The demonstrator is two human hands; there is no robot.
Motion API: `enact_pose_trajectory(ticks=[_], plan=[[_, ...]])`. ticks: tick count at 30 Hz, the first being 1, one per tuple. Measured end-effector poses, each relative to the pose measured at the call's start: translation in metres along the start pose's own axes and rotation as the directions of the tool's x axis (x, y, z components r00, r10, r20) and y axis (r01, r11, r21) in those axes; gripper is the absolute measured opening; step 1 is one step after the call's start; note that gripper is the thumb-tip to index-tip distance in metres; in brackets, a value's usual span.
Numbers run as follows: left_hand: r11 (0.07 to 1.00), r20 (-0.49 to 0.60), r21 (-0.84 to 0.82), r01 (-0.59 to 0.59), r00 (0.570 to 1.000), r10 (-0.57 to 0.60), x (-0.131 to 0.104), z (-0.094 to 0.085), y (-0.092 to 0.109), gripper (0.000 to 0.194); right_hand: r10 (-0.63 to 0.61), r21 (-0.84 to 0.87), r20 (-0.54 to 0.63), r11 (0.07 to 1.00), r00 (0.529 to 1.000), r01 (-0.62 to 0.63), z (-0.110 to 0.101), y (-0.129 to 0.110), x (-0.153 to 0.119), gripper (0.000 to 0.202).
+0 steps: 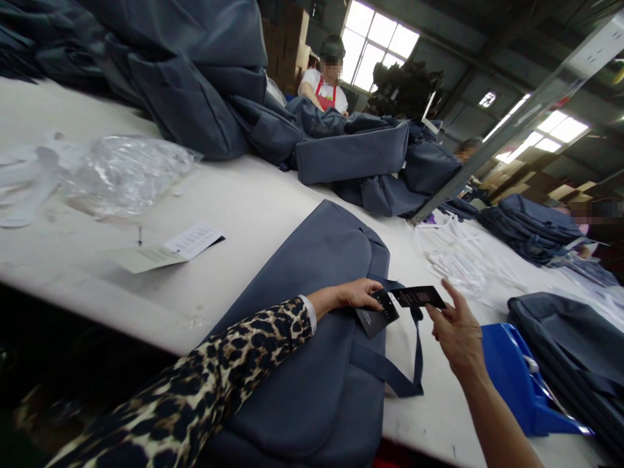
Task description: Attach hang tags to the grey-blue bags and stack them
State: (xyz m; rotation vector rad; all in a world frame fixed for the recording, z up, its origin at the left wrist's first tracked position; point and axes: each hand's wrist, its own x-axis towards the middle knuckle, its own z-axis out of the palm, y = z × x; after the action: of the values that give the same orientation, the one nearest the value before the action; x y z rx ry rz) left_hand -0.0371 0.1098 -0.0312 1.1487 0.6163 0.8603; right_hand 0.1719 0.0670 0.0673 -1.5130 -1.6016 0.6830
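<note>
A dark blue bag (312, 260) lies on the white table in front of me, its webbing strap (385, 372) looping out to the right. My left hand (358, 294), below a leopard-print sleeve, reaches across the bag and pinches a black hang tag (374, 318) with white print. Beside it is a second black hang tag (414, 297), close to the bag's handle. My right hand (458, 331) holds that tag's right end between thumb and a finger, with the index finger stretched upward. Some of its other fingers are hidden.
Stacked dark blue bags (351, 153) line the table's far side. Left lie crumpled clear plastic (131, 172) and a folded paper tag (170, 250). A blue plastic holder (511, 377) and another bag (570, 344) are right. A metal post (487, 149) rises behind; a person (324, 88) works beyond.
</note>
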Motion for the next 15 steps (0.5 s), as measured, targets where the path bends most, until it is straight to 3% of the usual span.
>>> enact_pose_trajectory(ticks=[3, 6, 10, 15], plan=[[1.0, 0.009, 0.014, -0.006, 1.0, 0.006, 0.001, -0.001, -0.001, 0.028, 0.077, 0.204, 0.131, 0.973, 0.988, -0.103, -0.001, 0.003, 0.0, 0.035], [0.999, 0.014, 0.038, -0.012, 1.0, 0.012, 0.001, -0.002, -0.001, 0.029, 0.052, 0.267, 0.237, 0.957, 0.97, -0.117, -0.004, 0.007, -0.001, 0.012], [0.998, 0.008, 0.06, -0.015, 1.0, 0.015, 0.002, -0.004, -0.003, 0.032, -0.053, 0.114, 0.306, 0.993, 0.951, 0.019, -0.013, 0.004, 0.003, 0.009], [0.998, 0.009, 0.058, -0.009, 1.0, 0.008, 0.001, -0.003, -0.003, 0.031, -0.163, -0.066, 0.46, 0.974, 0.873, 0.216, -0.02, -0.011, 0.014, 0.02]])
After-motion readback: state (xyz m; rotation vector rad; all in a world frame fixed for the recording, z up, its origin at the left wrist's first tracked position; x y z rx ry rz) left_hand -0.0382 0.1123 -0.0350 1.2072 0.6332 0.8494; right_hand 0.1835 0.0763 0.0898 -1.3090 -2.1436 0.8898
